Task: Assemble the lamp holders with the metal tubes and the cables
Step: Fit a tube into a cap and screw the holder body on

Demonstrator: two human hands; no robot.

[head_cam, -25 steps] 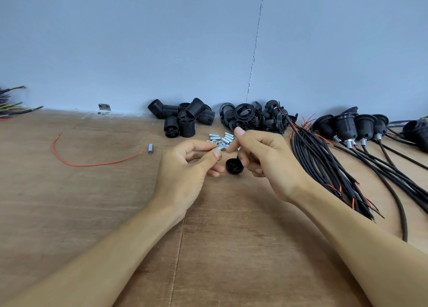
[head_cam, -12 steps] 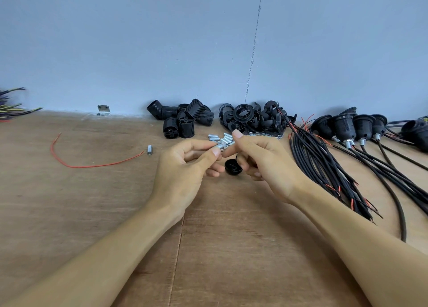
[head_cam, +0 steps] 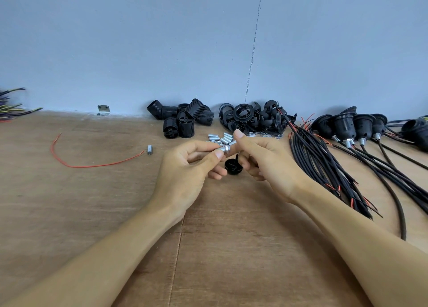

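My left hand [head_cam: 185,170] pinches a short threaded metal tube [head_cam: 222,148] between thumb and fingers, held above the wooden table [head_cam: 92,202]. My right hand [head_cam: 266,163] meets it from the right, thumb and forefinger pinching a small metal nut [head_cam: 227,149] at the tube's end. Its lower fingers curl round a black lamp holder cap [head_cam: 233,166]. Behind the hands lie loose metal tubes [head_cam: 222,138]. Black threaded holder bodies [head_cam: 185,119] and black rings and caps [head_cam: 252,119] are piled by the wall. A bundle of black cables [head_cam: 324,163] lies on the right.
Several assembled lamp holders [head_cam: 347,126] with cables stand at the far right. A loose red wire [head_cam: 92,166] and a single metal tube [head_cam: 149,149] lie at the left. More coloured wires [head_cam: 11,107] sit at the far left edge. The blue wall [head_cam: 208,40] bounds the table's back.
The hands stay together at the same spot. The right forefinger and thumb have shifted slightly round the tube's end, and the nut now shows there.
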